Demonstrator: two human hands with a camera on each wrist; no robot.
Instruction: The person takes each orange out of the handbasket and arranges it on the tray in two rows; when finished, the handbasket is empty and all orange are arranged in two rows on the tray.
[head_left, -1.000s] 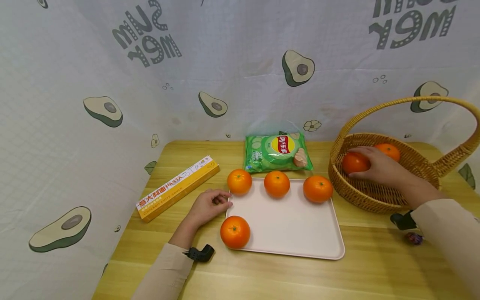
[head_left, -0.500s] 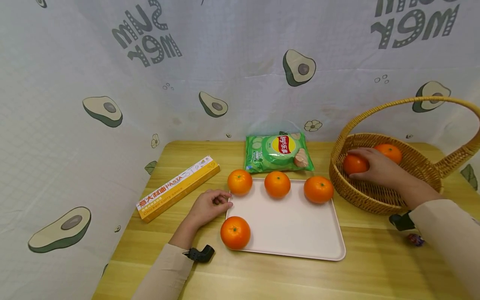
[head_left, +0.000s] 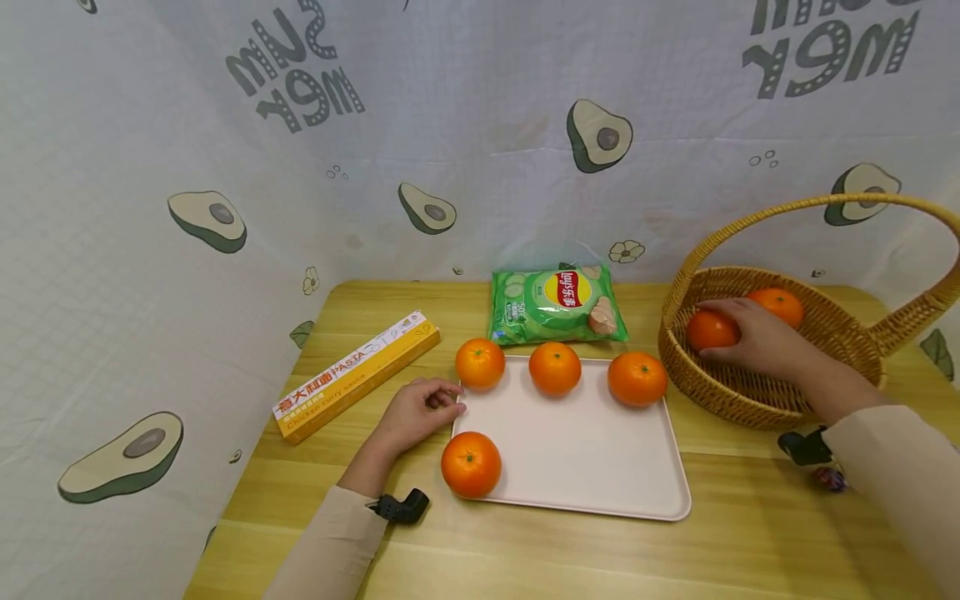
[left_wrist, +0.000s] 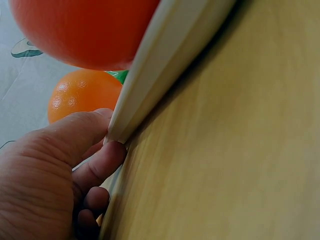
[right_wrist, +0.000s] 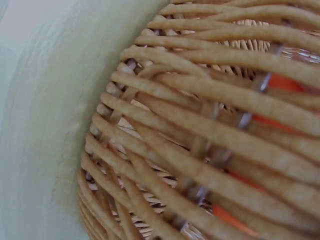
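Observation:
My left hand (head_left: pixel 422 414) pinches the left rim of a pale pink tray (head_left: pixel 585 450) between thumb and fingers; the left wrist view shows the thumb (left_wrist: pixel 85 127) above the rim and a finger underneath. Three oranges sit along the tray's far edge: a left one (head_left: pixel 480 364), a middle one (head_left: pixel 555 368) and a right one (head_left: pixel 637 379). Another orange (head_left: pixel 471 465) is at the near left corner. Inside the wicker basket (head_left: pixel 720 396), my right hand (head_left: pixel 761 337) grips an orange (head_left: pixel 711 329). Behind it lies a further orange (head_left: pixel 780 306). Basket weave fills the right wrist view.
The basket's tall handle (head_left: pixel 806 202) arches over the right arm. A green chip bag (head_left: pixel 555 304) lies behind the tray, and a yellow pasta box (head_left: pixel 356 375) to its left. A small wrapped item (head_left: pixel 831 478) is near the right sleeve. A printed curtain hangs behind the table.

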